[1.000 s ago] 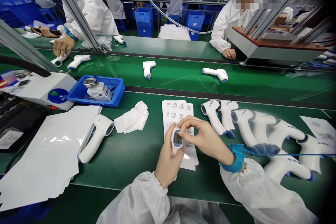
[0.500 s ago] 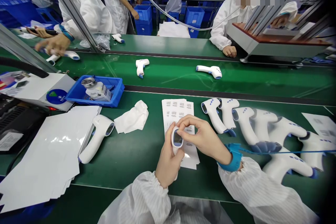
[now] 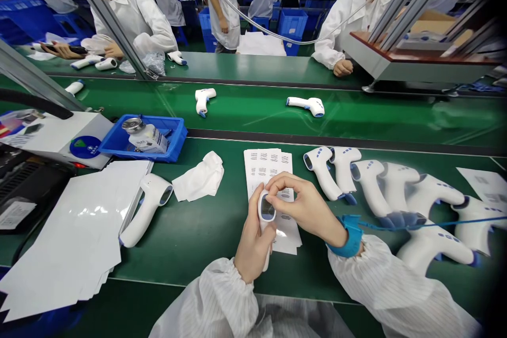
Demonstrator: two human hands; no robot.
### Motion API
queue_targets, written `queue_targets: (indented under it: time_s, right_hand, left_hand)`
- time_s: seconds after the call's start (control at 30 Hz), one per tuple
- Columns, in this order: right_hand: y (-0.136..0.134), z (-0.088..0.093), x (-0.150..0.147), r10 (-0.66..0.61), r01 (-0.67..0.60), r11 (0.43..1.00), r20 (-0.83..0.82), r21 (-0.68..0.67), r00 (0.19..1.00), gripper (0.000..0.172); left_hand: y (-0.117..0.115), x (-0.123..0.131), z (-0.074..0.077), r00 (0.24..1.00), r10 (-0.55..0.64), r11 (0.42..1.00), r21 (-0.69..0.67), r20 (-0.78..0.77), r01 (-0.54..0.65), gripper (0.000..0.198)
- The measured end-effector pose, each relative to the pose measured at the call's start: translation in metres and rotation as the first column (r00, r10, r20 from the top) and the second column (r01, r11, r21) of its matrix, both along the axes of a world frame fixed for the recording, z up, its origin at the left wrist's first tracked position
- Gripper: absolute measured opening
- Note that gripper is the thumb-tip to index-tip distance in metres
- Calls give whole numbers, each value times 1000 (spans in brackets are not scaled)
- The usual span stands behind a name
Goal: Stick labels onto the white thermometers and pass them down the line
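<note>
Head view: left hand (image 3: 253, 237) wraps a white infrared thermometer (image 3: 266, 216), screen up, steadying it for close work above a label sheet (image 3: 263, 166). Right hand (image 3: 307, 208) pinches narrow at its top; any held item is too small to tell. More thermometers (image 3: 368, 185) lie within reach at 2 o'clock, blue tray (image 3: 179, 140) at 10 o'clock.

left hand (image 3: 253, 243): grips infrared thermometer (image 3: 266, 211) | right hand (image 3: 304, 208): fingertips at its top | beneath: label sheets (image 3: 263, 169)
</note>
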State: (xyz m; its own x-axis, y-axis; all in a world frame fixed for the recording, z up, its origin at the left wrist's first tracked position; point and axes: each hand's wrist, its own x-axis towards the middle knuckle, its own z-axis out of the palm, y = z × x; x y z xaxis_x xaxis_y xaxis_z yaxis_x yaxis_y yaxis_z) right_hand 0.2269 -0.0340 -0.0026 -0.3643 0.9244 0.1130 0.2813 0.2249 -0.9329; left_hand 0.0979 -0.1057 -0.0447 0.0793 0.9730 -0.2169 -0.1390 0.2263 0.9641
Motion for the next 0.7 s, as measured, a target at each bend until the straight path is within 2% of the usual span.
queue_targets:
  time_s: [0.17,0.47,0.7]
  right_hand:
    - [0,-1,-1,2,-2,1000,-2,14,1000,15]
    - [0,-1,-2,-11,10,999,10,31,1000,15]
    - [1,-2,-3,-21,19,998,39,53,999,15]
  left_hand:
    - [1,-1,-3,999,43,999,24,-23,-43,57]
    - [2,0,-4,998,65,998,17,-24,-65,55]
    - [1,-1,-5,999,36,999,-14,-20,-36,56]
